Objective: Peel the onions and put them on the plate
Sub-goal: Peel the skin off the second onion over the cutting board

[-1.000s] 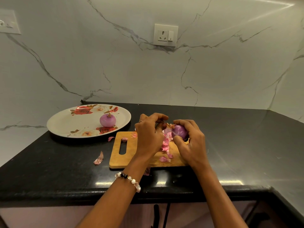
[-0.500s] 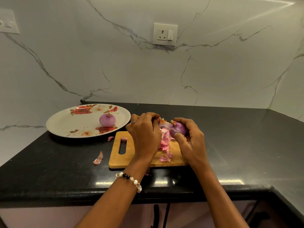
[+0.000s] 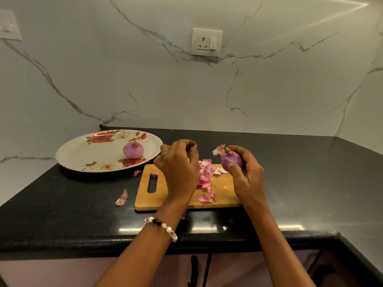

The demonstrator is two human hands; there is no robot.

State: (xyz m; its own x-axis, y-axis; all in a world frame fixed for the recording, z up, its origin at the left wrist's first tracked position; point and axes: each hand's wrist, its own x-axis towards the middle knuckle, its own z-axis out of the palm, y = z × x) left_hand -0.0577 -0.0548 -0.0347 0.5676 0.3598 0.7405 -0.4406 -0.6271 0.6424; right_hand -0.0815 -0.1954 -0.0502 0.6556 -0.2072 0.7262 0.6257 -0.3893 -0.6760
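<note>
- Black counter [image 3: 290, 183], marble wall behind. No bin or bowl in sight for scraps.
- Floral plate [image 3: 87, 150] at 10 o'clock from the board, on the counter. One peeled onion [image 3: 133, 150] already on it, toward its 3 o'clock side, stem up. Bare room left beside it.
- Wooden cutting board [image 3: 182, 193] dead centre, handle slot at its 9 o'clock end. Good catch zone; best to peel over it.
- Right hand [image 3: 246, 179] at 2 o'clock from board centre, wrapped round the second onion [image 3: 231, 160], thumb in front, fingers behind. Onion held just above the board's far edge, touching nothing else.
- Left hand [image 3: 180, 168] at 11 o'clock, fingers curled, tips pinched together up top. Something pale at the tips, likely a skin scrap; too small to confirm.
- Peel pile [image 3: 204, 175] on the board between the hands. Stray peel [image 3: 122, 197] on the counter at 8 o'clock, two smaller bits near the board's far-left corner.
- Skin flap [image 3: 219, 150] sticking out at the onion's top, 11 o'clock side. Flesh below looks mostly bare and marbled purple.
- Judgement: peel nearly done, stem-end remnant left.
- To do it well: drop the scrap onto the pile, pinch the flap at its root, pull down along the curve, not outward. Rotate the onion in the right hand to check the hidden back side.
- Risk: papery skin tearing short, leaving a collar at the stem.
- Then across to 10 o'clock, set down beside the first onion.
</note>
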